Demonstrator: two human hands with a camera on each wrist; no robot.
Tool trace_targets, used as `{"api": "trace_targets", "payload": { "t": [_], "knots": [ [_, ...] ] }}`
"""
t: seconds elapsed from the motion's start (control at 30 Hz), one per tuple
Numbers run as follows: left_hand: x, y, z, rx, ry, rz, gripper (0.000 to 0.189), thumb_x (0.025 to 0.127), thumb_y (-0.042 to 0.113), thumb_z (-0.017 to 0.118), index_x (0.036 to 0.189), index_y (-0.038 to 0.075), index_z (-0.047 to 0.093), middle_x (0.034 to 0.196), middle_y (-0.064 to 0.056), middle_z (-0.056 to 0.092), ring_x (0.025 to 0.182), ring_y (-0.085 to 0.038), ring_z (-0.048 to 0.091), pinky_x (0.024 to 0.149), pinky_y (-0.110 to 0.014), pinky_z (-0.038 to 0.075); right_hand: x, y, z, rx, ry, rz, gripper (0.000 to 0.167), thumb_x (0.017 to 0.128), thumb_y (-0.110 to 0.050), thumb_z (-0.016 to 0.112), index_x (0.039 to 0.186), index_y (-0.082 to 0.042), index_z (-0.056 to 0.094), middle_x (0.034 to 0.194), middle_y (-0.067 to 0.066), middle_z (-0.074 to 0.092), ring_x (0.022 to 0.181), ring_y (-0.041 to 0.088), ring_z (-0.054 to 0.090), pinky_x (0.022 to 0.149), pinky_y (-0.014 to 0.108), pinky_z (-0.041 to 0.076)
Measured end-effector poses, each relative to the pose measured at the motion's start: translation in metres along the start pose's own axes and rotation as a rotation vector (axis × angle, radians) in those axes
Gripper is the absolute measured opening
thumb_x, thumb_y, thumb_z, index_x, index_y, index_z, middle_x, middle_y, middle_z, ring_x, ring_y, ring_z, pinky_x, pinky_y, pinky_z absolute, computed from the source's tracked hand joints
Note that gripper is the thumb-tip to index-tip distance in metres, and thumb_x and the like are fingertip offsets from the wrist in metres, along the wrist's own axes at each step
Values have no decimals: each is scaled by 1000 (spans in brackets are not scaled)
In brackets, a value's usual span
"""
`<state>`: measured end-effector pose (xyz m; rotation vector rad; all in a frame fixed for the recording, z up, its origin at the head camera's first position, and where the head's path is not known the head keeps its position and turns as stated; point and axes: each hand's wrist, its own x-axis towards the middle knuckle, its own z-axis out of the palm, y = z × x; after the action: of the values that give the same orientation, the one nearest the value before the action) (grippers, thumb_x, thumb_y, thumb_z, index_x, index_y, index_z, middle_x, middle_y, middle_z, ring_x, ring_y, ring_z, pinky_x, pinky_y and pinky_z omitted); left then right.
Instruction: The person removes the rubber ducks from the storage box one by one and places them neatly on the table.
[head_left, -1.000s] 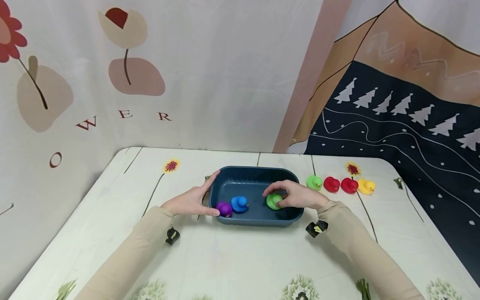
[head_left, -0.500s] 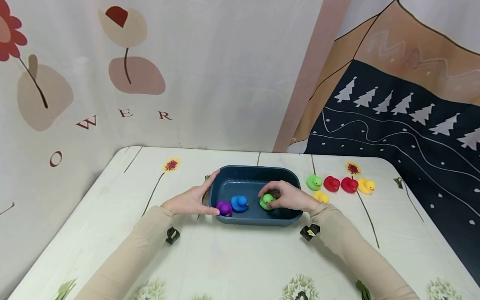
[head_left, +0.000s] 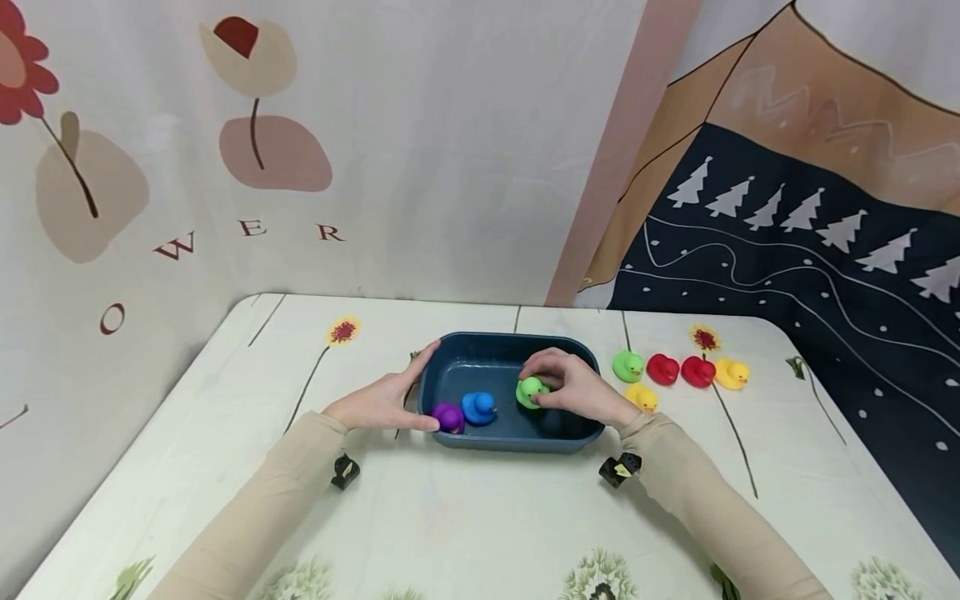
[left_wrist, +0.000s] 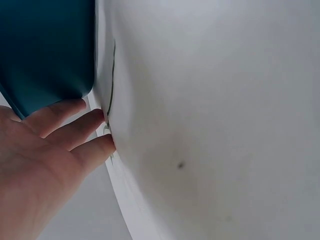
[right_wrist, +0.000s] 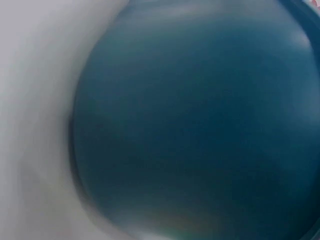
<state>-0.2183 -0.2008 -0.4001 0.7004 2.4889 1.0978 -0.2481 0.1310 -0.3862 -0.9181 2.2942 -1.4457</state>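
Observation:
Inside a dark blue plastic basin (head_left: 517, 443), my right hand (head_left: 577, 387) pinches a green rubber duck (head_left: 529, 392) between thumb and fingers. To its left, a blue rubber duck (head_left: 478, 407) and a purple rubber duck (head_left: 448, 417) sit on the basin floor. My left hand (head_left: 381, 406) rests against the basin's left end, thumb near the front corner and fingers spread toward the back. In the left wrist view, the fingers of that hand (left_wrist: 55, 145) lie fairly straight beside the basin wall (left_wrist: 50, 50). The right wrist view holds only the basin's blurred wall (right_wrist: 200, 125); the hand is outside it.
Right of the basin, a row on the table holds another green duck (head_left: 627, 366), two red ducks (head_left: 663, 369) and a yellow duck (head_left: 732, 372). A second yellow duck (head_left: 642, 397) sits partly behind my right wrist. A printed cloth (head_left: 465, 517) covers the table, with fabric walls behind.
My right hand has moved left with the green duck, then slightly toward the back of the basin. The nearer yellow duck has come into sight past the wrist. My left hand stays put.

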Motion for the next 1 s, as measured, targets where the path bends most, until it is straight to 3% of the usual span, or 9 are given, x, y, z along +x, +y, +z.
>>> {"api": "trace_targets", "payload": {
  "t": [0.27,0.47,0.77,1.0],
  "knots": [
    [1,-2,0,8,-9,5,117,79,47,78,156,24,-8,155,-26,16,130,-43,38,104,-59,29,-2,0,1,81,73,-30,28,82,12,68,109,5,66,122,18,51,109,31,56,95,30,45],
    [1,-3,1,4,-6,19,116,80,44,77,156,23,-8,156,-25,13,132,-43,35,105,-59,27,-5,-2,-4,126,123,-41,32,84,13,65,115,7,62,122,19,53,112,32,56,96,27,44],
    [1,-4,1,-2,-9,18,116,81,42,78,155,25,-9,156,-25,12,111,-33,55,105,-58,29,-14,-7,-14,120,160,-68,27,87,9,64,114,5,63,117,16,56,108,27,56,97,27,42],
    [1,-3,1,-16,-9,23,116,81,42,78,155,24,-9,156,-24,10,126,-40,43,106,-59,26,-25,-13,-28,101,218,-52,27,88,8,64,114,5,63,120,17,55,112,28,54,98,26,41]
  ]
}}
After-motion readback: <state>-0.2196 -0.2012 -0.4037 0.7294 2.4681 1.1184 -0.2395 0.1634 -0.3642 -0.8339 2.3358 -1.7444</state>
